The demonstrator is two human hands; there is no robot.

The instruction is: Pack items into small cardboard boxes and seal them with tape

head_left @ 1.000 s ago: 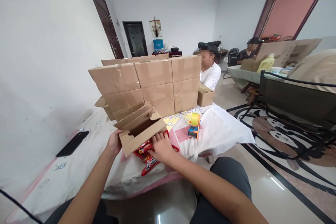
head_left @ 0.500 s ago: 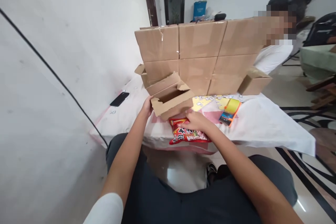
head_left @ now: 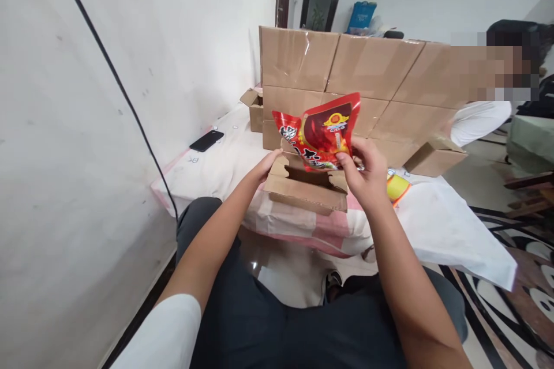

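Observation:
My right hand [head_left: 367, 176] grips a shiny red food packet [head_left: 326, 132] by its right edge, thumb on the near face. The packet is raised and tilted above an open cardboard box [head_left: 305, 195], whose flaps stand up around a dark opening. At the box's left side, my left hand [head_left: 269, 166] holds its edge; some of its fingers are hidden behind the cardboard. Partly behind my right wrist lies a yellow tape roll in an orange dispenser [head_left: 398, 189].
A wall of taped cartons [head_left: 298, 60] stands across the back of the cloth-covered table [head_left: 220, 176]. A black phone [head_left: 206, 140] lies at the left. Smaller boxes flank the cartons, one open [head_left: 255, 112] and one at right [head_left: 437, 157]. A person in a white sleeve [head_left: 480, 121] is behind.
My right hand has lifted the red packet off the table to above the box. The box, tilted before, now sits more level, with my left hand still at its left side.

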